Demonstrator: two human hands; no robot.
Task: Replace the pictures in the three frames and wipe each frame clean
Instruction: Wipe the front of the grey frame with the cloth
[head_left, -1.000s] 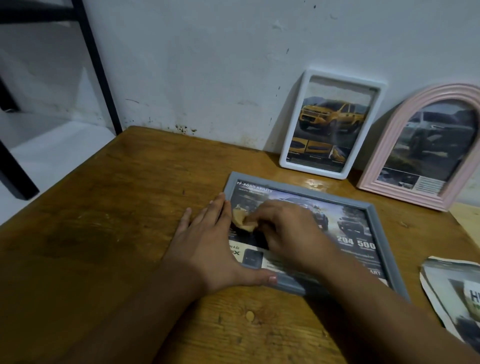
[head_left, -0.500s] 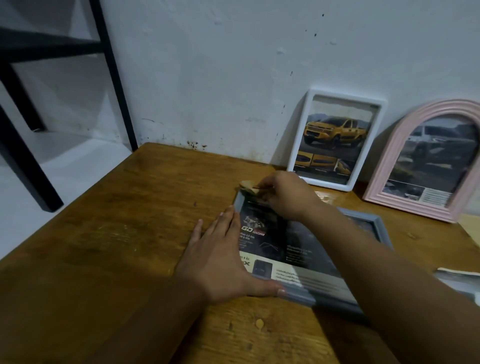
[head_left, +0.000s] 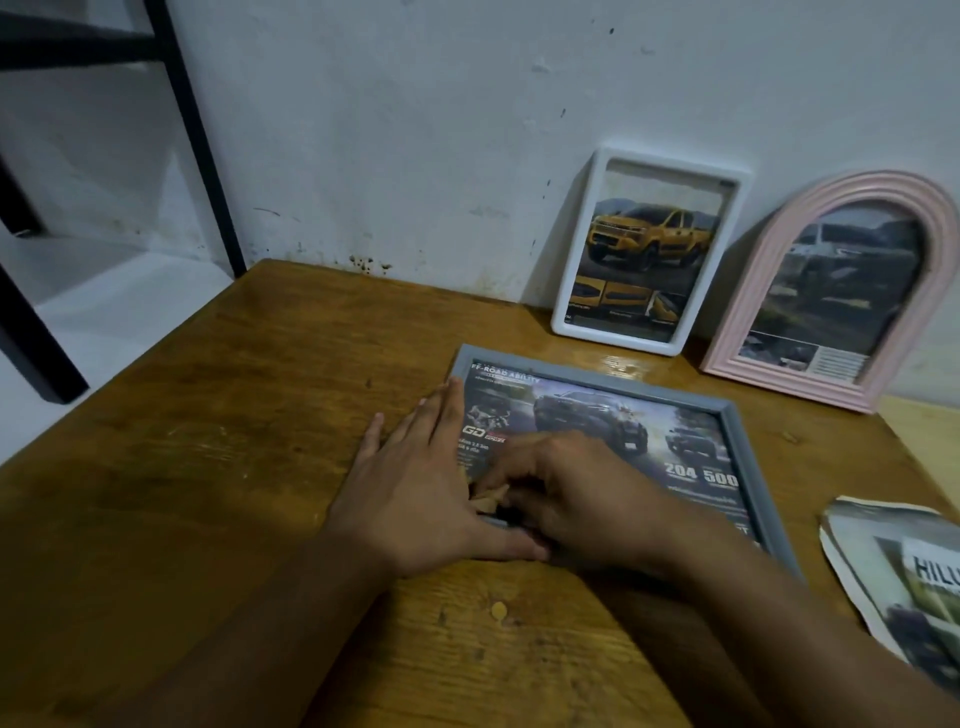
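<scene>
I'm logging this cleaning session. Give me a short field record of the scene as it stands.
surface: wooden table
grey frame: lies flat, car picture inside
left hand: flat, fingers straight, on the frame's left edge
right hand: fingers curled on a small tan cloth against the glass
white frame: leans on wall, yellow car picture
pink arched frame: leans on wall
loose pictures: table's right edge

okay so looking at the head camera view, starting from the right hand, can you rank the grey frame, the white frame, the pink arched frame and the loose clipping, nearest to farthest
From the right hand:
1. Grey frame, flat on the table, directly under the hand.
2. Loose clipping, at the table's right edge.
3. White frame, leaning on the wall behind.
4. Pink arched frame, leaning farther right.
The clipping and white frame are close to call.
</scene>
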